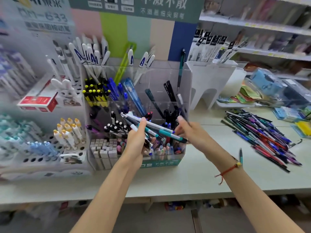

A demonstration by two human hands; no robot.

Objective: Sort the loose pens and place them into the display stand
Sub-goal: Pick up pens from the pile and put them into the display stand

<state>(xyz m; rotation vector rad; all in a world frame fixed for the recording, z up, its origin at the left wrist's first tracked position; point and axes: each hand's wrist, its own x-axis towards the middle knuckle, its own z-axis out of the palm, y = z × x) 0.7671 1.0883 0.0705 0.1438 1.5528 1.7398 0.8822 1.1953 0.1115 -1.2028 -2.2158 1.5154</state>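
My left hand (pixel 137 138) grips a bundle of pens (pixel 156 129), teal, white and dark ones, held crosswise in front of the clear tiered display stand (pixel 183 76). My right hand (pixel 188 130) is just right of the bundle and pinches a single dark pen (pixel 182 106) that points up into the stand's right compartment. The stand holds yellow-capped, blue, black and white pens in separate sections. A large pile of loose pens (pixel 262 133) lies on the counter to the right.
A white rack (pixel 210 78) of packaged refills stands right of the stand. White holders with markers (pixel 67 132) and a red box (pixel 37 101) sit to the left. One teal pen (pixel 240 155) lies by my right wrist. Shelves run behind.
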